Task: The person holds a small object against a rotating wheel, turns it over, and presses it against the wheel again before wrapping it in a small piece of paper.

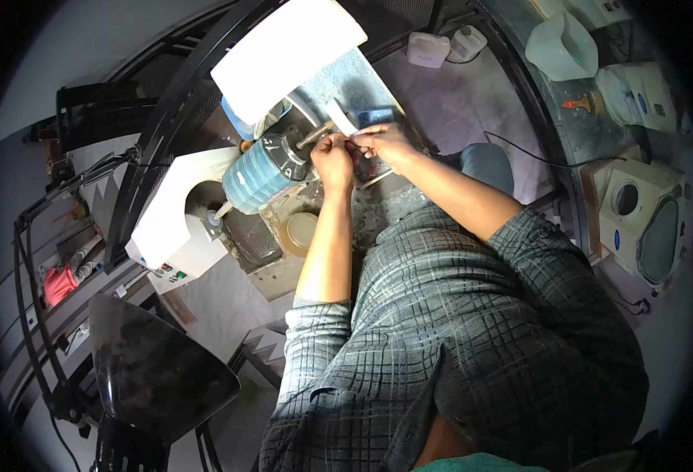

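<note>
Both of my hands meet in front of a blue ribbed motor housing (254,179) with a shaft sticking out at its upper right. My left hand (333,163) has its fingers curled close to the shaft tip, pinching something too small to make out. Close beside it on the right, my right hand (382,145) is also in a pinch, and what lies between its fingertips is hidden. A white curved piece (341,116) stands just above the fingertips. Behind it is a speckled tray (362,79) under a bright white cover (287,51).
A round tan dish (299,232) sits on the grimy bench below the motor. At lower left is a black lamp shade (158,366); a white machine housing (177,212) stands left. White jugs (428,49) are at the top, a cream machine (637,212) at right.
</note>
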{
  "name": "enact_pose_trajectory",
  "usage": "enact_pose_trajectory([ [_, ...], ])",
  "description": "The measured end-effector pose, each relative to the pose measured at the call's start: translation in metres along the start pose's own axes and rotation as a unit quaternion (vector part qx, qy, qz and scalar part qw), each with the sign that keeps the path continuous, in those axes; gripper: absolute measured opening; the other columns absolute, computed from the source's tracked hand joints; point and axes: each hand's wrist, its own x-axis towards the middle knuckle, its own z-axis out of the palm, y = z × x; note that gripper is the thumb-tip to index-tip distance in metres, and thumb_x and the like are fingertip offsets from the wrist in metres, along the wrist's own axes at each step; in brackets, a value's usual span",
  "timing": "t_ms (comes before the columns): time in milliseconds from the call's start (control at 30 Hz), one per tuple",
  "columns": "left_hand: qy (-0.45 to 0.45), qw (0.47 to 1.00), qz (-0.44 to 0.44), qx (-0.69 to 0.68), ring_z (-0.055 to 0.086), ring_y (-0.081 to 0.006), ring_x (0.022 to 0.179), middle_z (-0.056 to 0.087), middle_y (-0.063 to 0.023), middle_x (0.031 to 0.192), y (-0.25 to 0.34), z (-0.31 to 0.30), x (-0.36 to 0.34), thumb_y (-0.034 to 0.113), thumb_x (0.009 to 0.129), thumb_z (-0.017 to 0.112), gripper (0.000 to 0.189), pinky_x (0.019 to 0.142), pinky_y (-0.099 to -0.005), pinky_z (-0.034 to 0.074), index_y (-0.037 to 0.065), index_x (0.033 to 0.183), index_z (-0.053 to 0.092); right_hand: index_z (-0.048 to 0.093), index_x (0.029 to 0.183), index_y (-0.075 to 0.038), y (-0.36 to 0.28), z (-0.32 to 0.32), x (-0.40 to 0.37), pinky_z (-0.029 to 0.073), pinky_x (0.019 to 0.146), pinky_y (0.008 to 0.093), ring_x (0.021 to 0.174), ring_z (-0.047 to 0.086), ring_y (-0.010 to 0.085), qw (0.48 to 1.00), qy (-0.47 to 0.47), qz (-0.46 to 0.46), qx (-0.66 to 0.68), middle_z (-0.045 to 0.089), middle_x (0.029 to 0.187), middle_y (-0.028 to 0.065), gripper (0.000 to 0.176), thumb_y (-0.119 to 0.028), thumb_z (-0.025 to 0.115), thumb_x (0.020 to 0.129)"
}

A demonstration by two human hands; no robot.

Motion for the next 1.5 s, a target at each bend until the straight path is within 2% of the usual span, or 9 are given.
enact_pose_trajectory([
  [67, -0.009, 1.000, -0.002, 0.028, 0.047, -0.0112, 0.044, 0.054, -0.0057, 0.057, 0.002, -0.001, 0.000, 0.007, 0.086, 0.046, 0.021, 0.039, -0.0242, 0.035, -0.002, 0.070, 0.056, 0.064, 0.083, 0.000, -0.003, 0.003, -0.002, 0.043, 0.049, 0.0203, 0.056, 0.054, 0.0080, 0.999, 0.029, 0.002, -0.020, 0.062, 0.070, 0.0042, 0.015, -0.009, 0.067, 0.073],
  [200, -0.016, 1.000, 0.001, -0.001, 0.044, -0.0085, 0.042, 0.052, -0.0033, 0.054, 0.000, -0.003, -0.002, 0.008, 0.086, 0.045, 0.024, 0.038, -0.0223, 0.033, -0.001, 0.067, 0.055, 0.064, 0.082, 0.000, 0.000, 0.001, -0.003, 0.043, 0.049, 0.0195, 0.056, 0.054, 0.0077, 1.000, -0.009, -0.002, -0.015, 0.062, 0.070, 0.0042, 0.014, -0.010, 0.068, 0.073],
  [367, -0.020, 1.000, 0.009, 0.021, 0.048, -0.0102, 0.048, 0.055, -0.0043, 0.060, 0.002, -0.016, -0.005, 0.005, 0.085, 0.045, 0.018, 0.044, -0.0227, 0.037, -0.002, 0.076, 0.058, 0.064, 0.084, 0.000, -0.001, 0.009, -0.005, 0.043, 0.049, 0.0202, 0.056, 0.054, 0.0073, 0.999, -0.008, -0.004, -0.034, 0.063, 0.072, 0.0049, 0.014, -0.008, 0.066, 0.073],
  [633, 0.010, 0.983, 0.184, 0.010, 0.051, -0.0081, 0.054, 0.055, -0.0044, 0.066, 0.073, -0.055, -0.092, 0.008, 0.088, 0.046, 0.015, 0.046, -0.0201, 0.042, -0.003, 0.090, 0.057, 0.064, 0.091, 0.002, -0.054, 0.051, -0.070, 0.044, 0.058, 0.0202, 0.068, 0.056, 0.0077, 0.955, -0.267, -0.116, -0.059, 0.065, 0.081, 0.0067, 0.017, -0.009, 0.062, 0.078],
  [867, 0.087, 0.903, 0.400, 0.127, 0.056, -0.0123, 0.059, 0.058, -0.0112, 0.076, 0.114, -0.067, -0.140, -0.003, 0.085, 0.046, 0.015, 0.054, -0.0219, 0.046, -0.008, 0.096, 0.055, 0.063, 0.091, 0.004, -0.097, 0.084, -0.114, 0.045, 0.061, 0.0205, 0.068, 0.055, 0.0071, 0.913, -0.346, -0.178, -0.126, 0.064, 0.079, 0.0066, 0.016, -0.007, 0.061, 0.079],
  [1067, 0.114, 0.884, 0.431, 0.140, 0.057, -0.0123, 0.061, 0.059, -0.0119, 0.077, 0.126, -0.072, -0.161, -0.003, 0.086, 0.046, 0.015, 0.056, -0.0212, 0.046, -0.009, 0.096, 0.054, 0.065, 0.090, 0.001, -0.109, 0.098, -0.132, 0.047, 0.067, 0.0206, 0.073, 0.059, 0.0081, 0.884, -0.368, -0.211, -0.195, 0.065, 0.082, 0.0075, 0.017, -0.009, 0.062, 0.077],
  [1133, 0.123, 0.882, 0.436, 0.133, 0.057, -0.0124, 0.061, 0.060, -0.0119, 0.077, 0.125, -0.072, -0.166, -0.003, 0.086, 0.046, 0.015, 0.056, -0.0212, 0.046, -0.008, 0.096, 0.054, 0.065, 0.090, 0.001, -0.108, 0.100, -0.136, 0.047, 0.065, 0.0203, 0.072, 0.058, 0.0076, 0.898, -0.374, -0.152, -0.173, 0.065, 0.081, 0.0071, 0.017, -0.010, 0.062, 0.078],
  [1200, 0.120, 0.909, 0.398, 0.019, 0.057, -0.0128, 0.060, 0.060, -0.0121, 0.076, 0.122, -0.072, -0.170, -0.002, 0.086, 0.046, 0.015, 0.056, -0.0219, 0.047, -0.008, 0.097, 0.054, 0.065, 0.090, 0.001, -0.108, 0.103, -0.142, 0.047, 0.065, 0.0201, 0.071, 0.058, 0.0074, 0.896, -0.378, -0.156, -0.173, 0.065, 0.080, 0.0068, 0.017, -0.010, 0.062, 0.078],
  [1500, 0.091, 0.921, 0.363, -0.109, 0.058, -0.0171, 0.058, 0.059, -0.0151, 0.076, 0.125, -0.073, -0.180, 0.001, 0.087, 0.046, 0.016, 0.050, -0.0248, 0.049, -0.009, 0.099, 0.052, 0.064, 0.089, 0.003, -0.117, 0.112, -0.159, 0.047, 0.061, 0.0208, 0.065, 0.057, 0.0081, 0.883, -0.381, -0.189, -0.199, 0.064, 0.076, 0.0070, 0.016, -0.009, 0.061, 0.079],
])
